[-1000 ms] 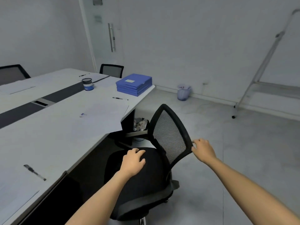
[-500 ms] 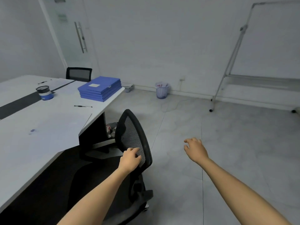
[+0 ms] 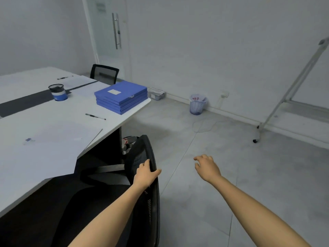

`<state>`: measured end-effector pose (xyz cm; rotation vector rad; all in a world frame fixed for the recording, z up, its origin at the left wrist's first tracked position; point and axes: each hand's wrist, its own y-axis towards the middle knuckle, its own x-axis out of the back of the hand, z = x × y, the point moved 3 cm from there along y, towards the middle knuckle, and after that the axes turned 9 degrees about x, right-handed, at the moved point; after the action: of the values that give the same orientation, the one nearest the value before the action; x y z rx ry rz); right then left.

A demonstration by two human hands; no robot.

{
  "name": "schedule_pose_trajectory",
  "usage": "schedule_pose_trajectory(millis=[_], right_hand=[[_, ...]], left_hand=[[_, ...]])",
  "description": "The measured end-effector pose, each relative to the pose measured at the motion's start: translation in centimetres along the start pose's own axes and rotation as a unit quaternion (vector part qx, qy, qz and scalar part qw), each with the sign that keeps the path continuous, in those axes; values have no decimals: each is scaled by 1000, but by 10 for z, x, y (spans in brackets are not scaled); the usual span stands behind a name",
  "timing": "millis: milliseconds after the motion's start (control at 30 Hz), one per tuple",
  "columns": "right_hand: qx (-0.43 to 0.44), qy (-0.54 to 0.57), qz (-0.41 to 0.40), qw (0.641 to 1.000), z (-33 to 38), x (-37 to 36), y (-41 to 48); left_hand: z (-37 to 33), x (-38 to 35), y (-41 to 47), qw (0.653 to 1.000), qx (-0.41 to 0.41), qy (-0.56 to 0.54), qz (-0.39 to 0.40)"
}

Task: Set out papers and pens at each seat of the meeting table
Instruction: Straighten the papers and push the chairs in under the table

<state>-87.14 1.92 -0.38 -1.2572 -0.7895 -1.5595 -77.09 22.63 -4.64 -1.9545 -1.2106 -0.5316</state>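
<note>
Meanwhile the left hand (image 3: pixel 146 174) gripped the black mesh chair's (image 3: pixel 141 153) backrest rim, and the right hand (image 3: pixel 207 167) hovered right of it, fingers relaxed, holding nothing.

Table (image 3: pixel 53 113) cut off at lt edge; chair (image 3: pixel 142 154) base hidden.

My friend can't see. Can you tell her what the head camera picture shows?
A person's left hand grips the back of a black mesh chair beside a white meeting table, while the right hand hangs open over the floor. On the table lie paper, a pen, stacked blue folders and a pen cup.
</note>
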Motion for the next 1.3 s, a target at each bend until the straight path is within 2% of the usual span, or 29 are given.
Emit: schedule_pose_trajectory(millis=[233,300,433,567,733,900,1100,1300], right_hand=[[128,-18,42,991,57,-20,83],[194,-43,54,979,81,-27,103],[329,-109,83,934,122,-39,130],[445,-210,139,859,136,-43,157],[506,-258,166,806,140,-54,175],[546,-315,146,762,147,-59,181],[559,-371,119,732,151,-56,182],[560,-354,124,739,151,-56,181]], left_hand=[[4,6,12,994,21,-29,104],[6,7,14,991,36,-31,122],[5,12,12,987,64,-58,132],[0,14,8,980,107,-94,142],[1,14,5,973,156,-107,128],[-6,7,-13,966,221,-122,57],[-9,-9,-41,951,292,39,94],[-7,-8,-51,949,305,27,72]])
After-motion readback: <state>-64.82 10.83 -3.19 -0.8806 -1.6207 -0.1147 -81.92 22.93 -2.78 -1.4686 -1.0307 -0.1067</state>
